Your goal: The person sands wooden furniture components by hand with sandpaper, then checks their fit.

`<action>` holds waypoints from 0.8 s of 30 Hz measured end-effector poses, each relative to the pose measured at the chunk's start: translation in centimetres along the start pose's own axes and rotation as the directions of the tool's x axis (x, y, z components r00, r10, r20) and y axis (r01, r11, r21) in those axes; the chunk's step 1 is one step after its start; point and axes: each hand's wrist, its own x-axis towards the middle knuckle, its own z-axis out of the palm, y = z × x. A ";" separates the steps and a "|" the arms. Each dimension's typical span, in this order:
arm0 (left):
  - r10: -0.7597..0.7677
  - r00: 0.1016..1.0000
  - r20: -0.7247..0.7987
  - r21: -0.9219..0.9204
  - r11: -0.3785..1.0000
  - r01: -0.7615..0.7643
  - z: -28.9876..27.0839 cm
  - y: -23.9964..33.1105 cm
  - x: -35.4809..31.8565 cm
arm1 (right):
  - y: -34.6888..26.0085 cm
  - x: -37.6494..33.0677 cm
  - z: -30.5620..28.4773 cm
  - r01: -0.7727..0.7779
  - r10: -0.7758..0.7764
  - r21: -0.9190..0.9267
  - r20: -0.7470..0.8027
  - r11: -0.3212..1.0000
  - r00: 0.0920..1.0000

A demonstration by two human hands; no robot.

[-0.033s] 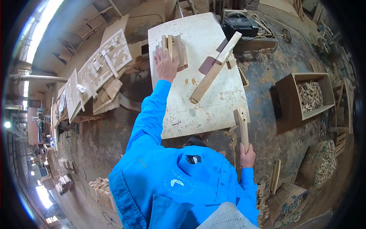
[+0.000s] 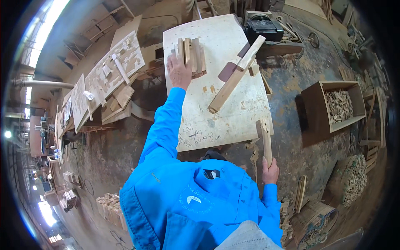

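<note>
The blue long-sleeved shirt (image 2: pixel 158 196) bears white print (image 2: pixel 193 200).

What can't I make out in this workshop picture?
- Left hand, head view: its palm, hidden by the back of the hand.
- Held wooden piece, head view: its near end, covered by the right hand.
- Pale tabletop, head view: its underside, hidden by its top.
- Small far-left items, head view: too tiny and blurred to identify.

The left hand (image 2: pixel 180 76) touches a cluster of short wooden pieces (image 2: pixel 197 56) on the plywood tabletop (image 2: pixel 239 125). The right hand (image 2: pixel 271 172) grips a pale wooden bar (image 2: pixel 266 141); a long wooden piece (image 2: pixel 227 91) lies aslant.
</note>
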 end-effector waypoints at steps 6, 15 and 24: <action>-0.411 0.888 0.208 -0.251 0.855 0.454 -1.0 -4.6 -1.4 | 0.4 0.2 0.3 0.001 -0.002 -0.036 -0.012 0.999 1.000; -0.297 0.811 0.503 -0.202 0.872 0.445 -1.7 -6.0 -0.6 | 0.0 0.2 0.0 -0.031 0.032 -0.018 0.013 0.999 0.999; -0.330 0.603 0.726 -0.662 -0.102 0.742 -3.4 -6.6 -0.3 | -0.2 0.2 -0.3 -0.104 0.105 -0.012 0.048 0.994 0.993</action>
